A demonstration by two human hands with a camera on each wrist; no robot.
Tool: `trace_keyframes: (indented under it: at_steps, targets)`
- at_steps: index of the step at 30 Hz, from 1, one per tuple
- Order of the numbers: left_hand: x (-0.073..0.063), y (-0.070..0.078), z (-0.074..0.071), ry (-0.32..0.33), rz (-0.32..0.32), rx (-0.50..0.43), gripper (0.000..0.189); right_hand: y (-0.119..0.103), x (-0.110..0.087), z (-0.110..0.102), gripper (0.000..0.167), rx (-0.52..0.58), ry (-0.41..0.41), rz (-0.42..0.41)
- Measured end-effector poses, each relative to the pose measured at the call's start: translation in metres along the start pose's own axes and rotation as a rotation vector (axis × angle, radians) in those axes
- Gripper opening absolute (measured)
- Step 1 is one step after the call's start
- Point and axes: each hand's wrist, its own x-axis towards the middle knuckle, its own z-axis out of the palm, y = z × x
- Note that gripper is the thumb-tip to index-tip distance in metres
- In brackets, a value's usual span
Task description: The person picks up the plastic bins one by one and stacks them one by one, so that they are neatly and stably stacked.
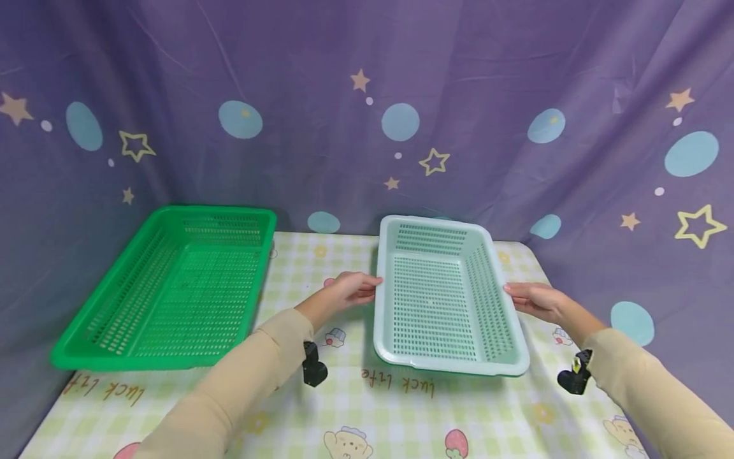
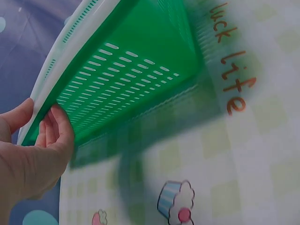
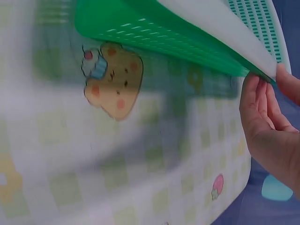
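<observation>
Head view shows the left hand (image 1: 350, 290) pinching the white basket (image 1: 432, 306) at its nine o'clock rim, and the right hand (image 1: 539, 301) at three o'clock. It is over the checked tablecloth (image 1: 309, 414). Toward nine o'clock is a green basket (image 1: 197, 299); at twelve, the purple curtain (image 1: 321, 57).

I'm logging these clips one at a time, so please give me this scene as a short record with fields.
Left hand: left hand pinches one long side's rim
Right hand: right hand pinches the opposite rim
Held: white basket, nested in a green basket
Grip: thumbs above the rim, fingers beneath
Other item: larger-looking bright green basket, on the person's left, touched by neither hand
Surface: checked tablecloth
Backdrop: purple curtain with stars and blue ovals
</observation>
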Motion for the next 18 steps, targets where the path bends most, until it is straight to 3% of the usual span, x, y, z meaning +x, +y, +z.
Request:
trace_keyframes:
  at_steps: [8,14,18]
  targets:
    - [-0.006,0.0,-0.024,0.008,-0.01,0.052,0.041,-0.002,0.011,0.022,0.013,-0.027,0.064,0.012]
    - [-0.015,0.001,-0.03,0.027,-0.001,0.121,0.041,-0.004,0.018,0.032,0.067,-0.035,0.12,0.029]
    - [-0.022,0.004,-0.033,0.052,0.014,0.169,0.039,-0.004,0.022,0.038,0.073,-0.046,0.11,0.036]
